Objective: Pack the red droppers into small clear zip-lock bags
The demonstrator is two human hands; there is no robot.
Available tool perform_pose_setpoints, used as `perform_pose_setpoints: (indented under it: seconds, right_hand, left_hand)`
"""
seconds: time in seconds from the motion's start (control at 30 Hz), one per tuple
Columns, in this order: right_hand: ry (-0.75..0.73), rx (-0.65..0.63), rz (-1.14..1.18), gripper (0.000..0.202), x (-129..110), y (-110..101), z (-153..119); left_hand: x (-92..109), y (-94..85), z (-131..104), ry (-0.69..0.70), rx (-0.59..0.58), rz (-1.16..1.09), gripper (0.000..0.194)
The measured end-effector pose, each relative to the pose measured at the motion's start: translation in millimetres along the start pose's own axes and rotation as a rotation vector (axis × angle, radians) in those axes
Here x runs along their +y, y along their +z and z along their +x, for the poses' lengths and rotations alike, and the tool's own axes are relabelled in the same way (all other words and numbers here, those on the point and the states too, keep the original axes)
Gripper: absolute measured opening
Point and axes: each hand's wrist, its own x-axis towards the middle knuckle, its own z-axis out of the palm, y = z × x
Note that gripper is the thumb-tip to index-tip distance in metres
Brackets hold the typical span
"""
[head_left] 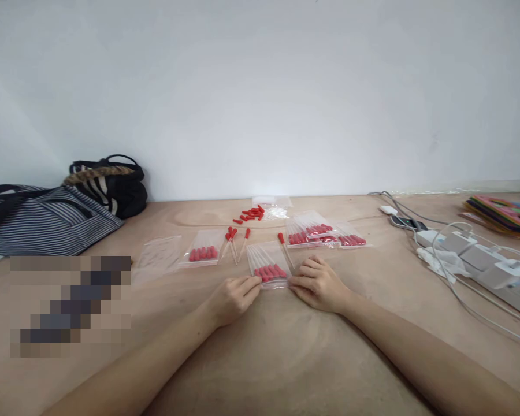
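Observation:
A clear zip bag (267, 260) of red-bulbed droppers lies flat between my hands, its zip edge towards me. At the lower left corner, my left hand (238, 297) has its fingers closed on the bag's edge. My right hand (317, 284) pinches the opposite corner, fingers curled. Just past my right fingers lies a loose dropper (281, 238). Several more loose droppers (229, 234) rest beyond the bag to the left. A second filled bag (204, 248) lies left of them, and a pile of filled bags (312, 231) is at the right.
Red rubber bulbs (251, 214) and glass tubes (276, 212) lie near the wall. Flat empty bags (158, 254) are at the left, before a striped bag (52, 219) and a black bag (130, 190). Chargers (485, 260), cables and a phone (407, 223) crowd the right.

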Motion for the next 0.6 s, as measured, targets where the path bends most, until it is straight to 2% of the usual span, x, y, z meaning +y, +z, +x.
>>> perform_pose_setpoints:
  seconds: [0.13, 0.3, 0.47, 0.6]
  right_hand:
    - [-0.04, 0.059, -0.094, 0.018, 2, -1, -2]
    - [-0.187, 0.119, -0.19, 0.022, 5, 1, -1]
    - [-0.28, 0.094, -0.275, 0.029, 6, 4, -1]
    - [-0.32, 0.107, -0.334, 0.034, 5, 5, -3]
  left_hand:
    - [-3, 1.9, -4, -0.021, 0.048, -0.019, 0.027]
    - [-9, -0.5, -7, 0.014, 0.077, -0.044, 0.022]
    - [-14, -8.2, 0, 0.094, 0.088, -0.049, 0.021]
    - [-12, -12.8, 7, 0.07, 0.099, -0.134, 0.02]
